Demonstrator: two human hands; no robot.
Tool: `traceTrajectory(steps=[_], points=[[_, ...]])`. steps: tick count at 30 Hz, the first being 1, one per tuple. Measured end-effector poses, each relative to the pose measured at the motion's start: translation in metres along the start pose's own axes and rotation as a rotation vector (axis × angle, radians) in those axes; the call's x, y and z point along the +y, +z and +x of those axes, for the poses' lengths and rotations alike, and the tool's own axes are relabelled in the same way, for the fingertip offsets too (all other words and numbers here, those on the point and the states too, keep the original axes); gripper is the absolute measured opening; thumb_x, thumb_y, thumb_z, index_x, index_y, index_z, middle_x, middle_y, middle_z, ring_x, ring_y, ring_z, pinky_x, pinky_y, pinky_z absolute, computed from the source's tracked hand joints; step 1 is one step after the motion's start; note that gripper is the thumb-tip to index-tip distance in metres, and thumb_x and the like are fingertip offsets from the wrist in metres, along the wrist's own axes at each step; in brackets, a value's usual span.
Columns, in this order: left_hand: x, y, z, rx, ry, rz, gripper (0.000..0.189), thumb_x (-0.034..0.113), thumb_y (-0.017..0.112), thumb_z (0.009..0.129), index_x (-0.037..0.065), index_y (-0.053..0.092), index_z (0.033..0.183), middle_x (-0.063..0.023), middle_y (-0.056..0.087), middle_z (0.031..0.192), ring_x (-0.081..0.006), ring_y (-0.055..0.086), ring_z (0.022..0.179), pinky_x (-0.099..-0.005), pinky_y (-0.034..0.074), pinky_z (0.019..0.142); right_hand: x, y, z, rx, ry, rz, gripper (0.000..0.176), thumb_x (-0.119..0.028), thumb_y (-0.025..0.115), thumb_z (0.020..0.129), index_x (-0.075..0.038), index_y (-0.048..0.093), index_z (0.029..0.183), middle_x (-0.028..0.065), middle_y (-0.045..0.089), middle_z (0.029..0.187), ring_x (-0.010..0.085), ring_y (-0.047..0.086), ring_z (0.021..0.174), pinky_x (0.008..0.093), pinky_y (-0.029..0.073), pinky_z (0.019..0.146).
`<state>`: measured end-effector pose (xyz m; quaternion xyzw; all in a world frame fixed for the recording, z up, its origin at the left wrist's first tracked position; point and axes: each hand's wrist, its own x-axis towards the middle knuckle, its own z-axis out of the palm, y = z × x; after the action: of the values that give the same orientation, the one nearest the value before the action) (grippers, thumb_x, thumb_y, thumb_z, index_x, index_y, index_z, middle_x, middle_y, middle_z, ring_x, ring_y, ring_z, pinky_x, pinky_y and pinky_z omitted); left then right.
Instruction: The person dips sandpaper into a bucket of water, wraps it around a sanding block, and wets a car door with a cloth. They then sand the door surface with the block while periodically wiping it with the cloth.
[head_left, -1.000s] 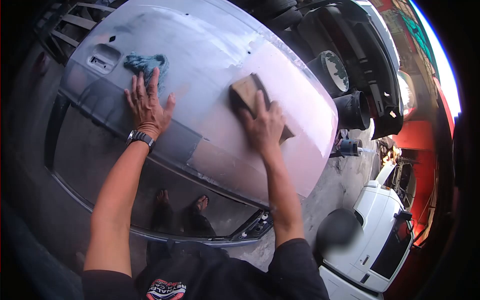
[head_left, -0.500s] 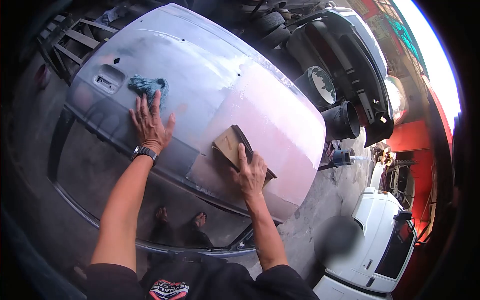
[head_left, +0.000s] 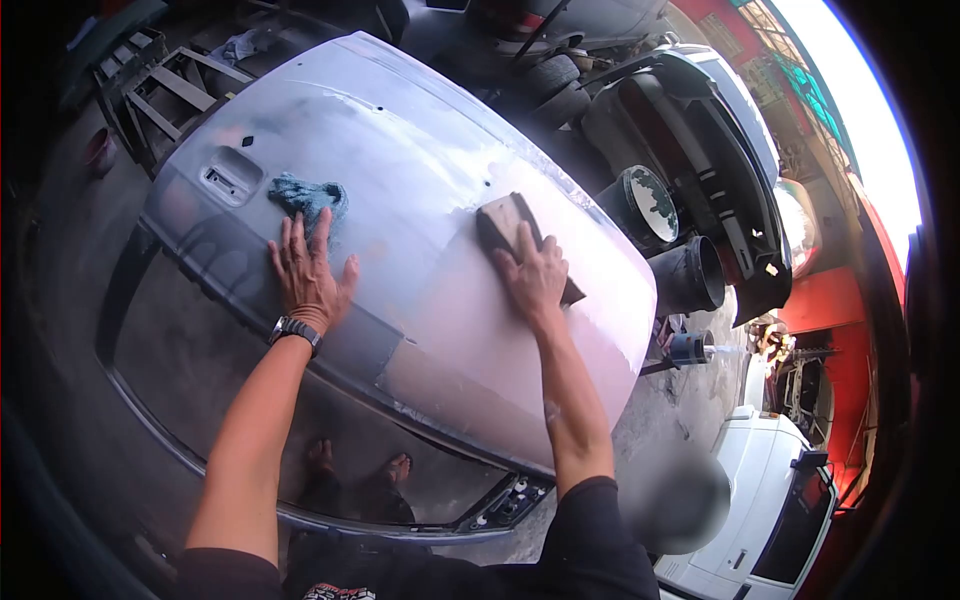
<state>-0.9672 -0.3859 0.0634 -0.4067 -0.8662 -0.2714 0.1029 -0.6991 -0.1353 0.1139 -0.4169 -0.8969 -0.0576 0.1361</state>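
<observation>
A car door [head_left: 430,130] lies flat in front of me, its skin patched in grey primer and pinkish filler. My left hand [head_left: 312,280] rests on the grey part with its fingers spread, fingertips right at a crumpled blue-green cloth [head_left: 322,196]. A recessed handle pocket [head_left: 232,178] is cut into the panel left of the cloth. On the pinkish area, my right hand [head_left: 537,275] is closed over a sanding block wrapped in brown sandpaper [head_left: 500,222]. The block's working face is hidden against the panel.
The door's open window frame [head_left: 180,440] is on my side, with my feet on the floor below. Past the door's right end stand a black bucket [head_left: 692,275] and a paint-stained bucket [head_left: 648,205]. A wooden stand [head_left: 180,90] is at far left, a white vehicle [head_left: 745,500] at lower right.
My right hand has pushed the sanding block away from me and slightly right, toward the door's far edge. The left hand keeps its place by the cloth; the camera view has shifted slightly.
</observation>
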Motion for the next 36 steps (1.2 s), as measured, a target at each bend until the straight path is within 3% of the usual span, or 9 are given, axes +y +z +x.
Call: traceTrajectory(steps=[4, 6, 13, 16, 21, 24, 26, 35, 36], points=[[-0.001, 0.000, -0.002, 0.004, -0.002, 0.004, 0.085, 0.045, 0.063, 0.098, 0.025, 0.025, 0.171, -0.0235, 0.032, 0.169, -0.0433, 0.025, 0.160, -0.0648, 0.012, 0.130, -0.063, -0.032, -0.164, 0.035, -0.109, -0.030, 0.105, -0.041, 0.093, 0.068, -0.019, 0.050, 0.161, 0.0209, 0.058, 0.119, 0.0384, 0.060, 0.105, 0.0498, 0.047, 0.086], [0.000, 0.000, 0.000, 0.009, -0.004, -0.011, 0.084, 0.044, 0.064, 0.098, 0.025, 0.026, 0.171, -0.0234, 0.033, 0.168, -0.0435, 0.025, 0.160, -0.0648, 0.012, 0.130, -0.073, -0.048, -0.179, -0.020, -0.098, -0.028, 0.108, -0.039, 0.094, 0.066, -0.020, 0.049, 0.162, 0.0218, 0.058, 0.120, 0.0394, 0.060, 0.106, 0.0501, 0.047, 0.087], [-0.003, 0.005, 0.005, 0.017, -0.001, 0.002, 0.085, 0.048, 0.064, 0.096, 0.027, 0.028, 0.170, -0.0255, 0.034, 0.167, -0.0445, 0.026, 0.159, -0.0656, 0.012, 0.130, 0.016, 0.005, 0.054, -0.088, 0.110, -0.032, 0.069, -0.057, 0.066, 0.099, -0.015, 0.056, 0.152, 0.0267, 0.062, 0.122, 0.0439, 0.064, 0.110, 0.0546, 0.050, 0.092], [-0.003, 0.006, 0.000, 0.014, -0.005, -0.010, 0.085, 0.049, 0.064, 0.096, 0.027, 0.028, 0.170, -0.0256, 0.035, 0.167, -0.0443, 0.026, 0.159, -0.0652, 0.012, 0.130, 0.022, 0.029, 0.096, -0.087, 0.249, -0.109, 0.074, -0.063, 0.065, 0.097, -0.011, 0.058, 0.150, 0.0230, 0.063, 0.124, 0.0413, 0.063, 0.113, 0.0519, 0.049, 0.096], [-0.003, 0.005, 0.000, 0.025, 0.002, -0.011, 0.087, 0.051, 0.063, 0.095, 0.027, 0.026, 0.170, -0.0259, 0.035, 0.167, -0.0441, 0.025, 0.160, -0.0645, 0.011, 0.130, -0.052, -0.019, -0.040, -0.056, 0.088, 0.000, 0.077, -0.053, 0.076, 0.091, -0.013, 0.056, 0.153, 0.0226, 0.060, 0.126, 0.0387, 0.061, 0.112, 0.0499, 0.048, 0.094], [-0.004, 0.009, 0.000, 0.027, -0.008, -0.014, 0.087, 0.051, 0.063, 0.096, 0.027, 0.026, 0.170, -0.0260, 0.034, 0.167, -0.0442, 0.025, 0.160, -0.0647, 0.011, 0.130, -0.092, -0.035, -0.153, -0.013, -0.056, -0.032, 0.091, -0.047, 0.085, 0.082, -0.018, 0.050, 0.161, 0.0198, 0.058, 0.120, 0.0378, 0.060, 0.108, 0.0510, 0.048, 0.088], [-0.006, 0.007, -0.002, 0.023, 0.000, -0.014, 0.087, 0.051, 0.063, 0.095, 0.028, 0.026, 0.171, -0.0262, 0.034, 0.167, -0.0442, 0.025, 0.160, -0.0649, 0.011, 0.130, -0.094, -0.041, -0.170, 0.018, -0.122, -0.016, 0.098, -0.044, 0.089, 0.076, -0.019, 0.049, 0.161, 0.0189, 0.058, 0.119, 0.0374, 0.061, 0.106, 0.0505, 0.048, 0.086], [-0.005, 0.011, 0.002, 0.022, 0.007, 0.002, 0.084, 0.047, 0.062, 0.097, 0.026, 0.027, 0.171, -0.0242, 0.033, 0.168, -0.0441, 0.025, 0.160, -0.0655, 0.011, 0.129, 0.019, 0.020, 0.106, -0.086, 0.227, -0.057, 0.067, -0.063, 0.066, 0.098, -0.015, 0.060, 0.145, 0.0206, 0.062, 0.122, 0.0389, 0.064, 0.115, 0.0496, 0.050, 0.092], [-0.004, 0.009, 0.001, 0.024, 0.008, 0.000, 0.084, 0.047, 0.062, 0.097, 0.026, 0.027, 0.171, -0.0242, 0.033, 0.168, -0.0440, 0.025, 0.160, -0.0655, 0.011, 0.129, 0.019, 0.025, 0.108, -0.091, 0.228, -0.057, 0.068, -0.062, 0.062, 0.100, -0.016, 0.057, 0.151, 0.0241, 0.062, 0.124, 0.0428, 0.065, 0.112, 0.0549, 0.050, 0.093]])
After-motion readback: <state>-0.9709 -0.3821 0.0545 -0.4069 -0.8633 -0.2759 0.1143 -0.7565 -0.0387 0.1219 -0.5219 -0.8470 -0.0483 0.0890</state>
